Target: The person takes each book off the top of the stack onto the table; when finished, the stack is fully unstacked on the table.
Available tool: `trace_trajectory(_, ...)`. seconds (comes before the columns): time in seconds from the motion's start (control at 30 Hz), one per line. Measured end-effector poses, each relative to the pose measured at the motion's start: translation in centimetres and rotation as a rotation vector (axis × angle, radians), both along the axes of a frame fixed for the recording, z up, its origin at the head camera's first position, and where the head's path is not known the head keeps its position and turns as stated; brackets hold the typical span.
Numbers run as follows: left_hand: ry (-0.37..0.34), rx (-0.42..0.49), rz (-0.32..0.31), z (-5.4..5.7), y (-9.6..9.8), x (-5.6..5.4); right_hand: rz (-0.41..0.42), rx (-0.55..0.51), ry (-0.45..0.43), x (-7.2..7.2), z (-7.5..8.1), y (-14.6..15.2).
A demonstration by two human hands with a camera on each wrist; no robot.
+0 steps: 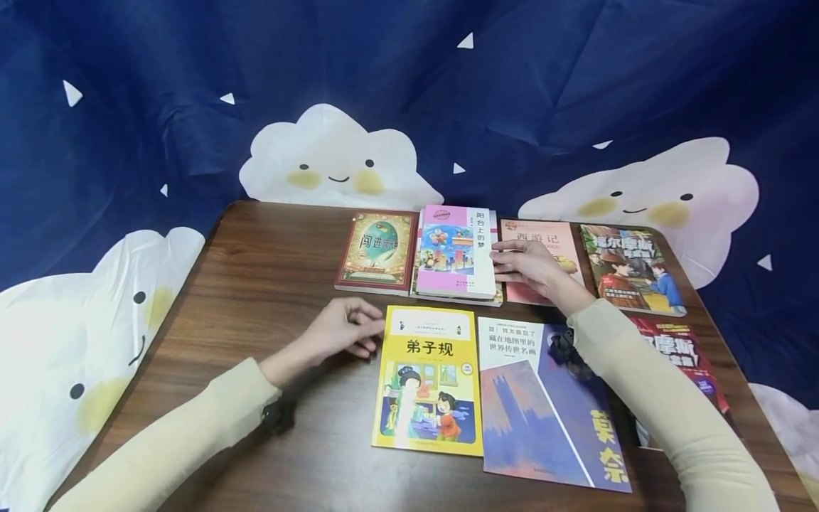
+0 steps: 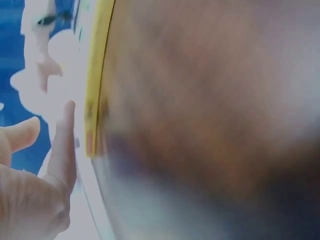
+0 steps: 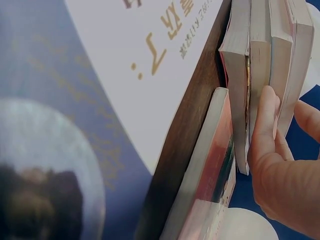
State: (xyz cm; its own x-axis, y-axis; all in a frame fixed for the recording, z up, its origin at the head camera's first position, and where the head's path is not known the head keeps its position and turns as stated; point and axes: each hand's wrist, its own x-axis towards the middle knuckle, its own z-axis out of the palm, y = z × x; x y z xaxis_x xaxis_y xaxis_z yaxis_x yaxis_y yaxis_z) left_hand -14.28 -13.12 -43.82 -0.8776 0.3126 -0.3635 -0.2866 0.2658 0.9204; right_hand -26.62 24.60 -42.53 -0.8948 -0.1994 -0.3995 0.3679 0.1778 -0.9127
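Note:
My right hand (image 1: 534, 267) rests its fingers against the right side of a book stack, topped by a pink and white book (image 1: 456, 252). In the right wrist view, the fingers (image 3: 265, 122) lie along the page edges of several stacked books (image 3: 287, 60), the thumb held apart. My left hand (image 1: 339, 331) is at the upper left edge of a yellow book (image 1: 429, 380), fingers slightly bent. The left wrist view has a straight finger (image 2: 64, 135) beside the yellow book's edge; whether it touches cannot be told. Neither hand grips a book.
A dark red book (image 1: 376, 250) lies left of the stack, a salmon book (image 1: 544, 291) right of it. Further right are a detective-picture book (image 1: 633, 270) and a red book (image 1: 687, 355), partly behind the sleeve. A large blue-white book (image 1: 531, 412) lies beside the yellow one on the wooden table (image 1: 275, 284).

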Motion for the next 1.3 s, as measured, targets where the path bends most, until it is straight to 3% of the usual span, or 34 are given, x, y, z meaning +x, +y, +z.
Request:
trace_trajectory(0.23,-0.005,0.104,0.046,0.7,2.1,-6.0,0.000,0.003,0.004,-0.2,-0.1,0.1)
trace_trajectory(0.4,0.003,0.108,0.062,1.1,4.3,-9.1,-0.014,0.001,-0.004,-0.2,-0.2,0.1)
trace_trajectory(0.5,0.006,0.089,0.052,0.9,5.3,-10.3,-0.028,-0.001,-0.008,-0.1,-0.2,0.1)
trace_trajectory(0.73,-0.038,0.076,0.015,0.7,6.8,-10.9,-0.020,-0.029,0.004,-0.2,-0.5,0.1)
trace_trajectory(0.97,-0.032,0.060,-0.011,0.7,6.9,-11.1,-0.031,-0.033,0.005,-0.3,-0.6,0.2)
trace_trajectory(1.17,-0.059,0.157,0.000,1.2,6.1,-11.1,-0.034,-0.027,-0.002,-0.2,-0.6,0.2)
trace_trajectory(1.3,-0.036,0.219,0.027,1.9,4.6,-10.8,-0.012,-0.002,0.008,-0.2,-0.8,0.2)
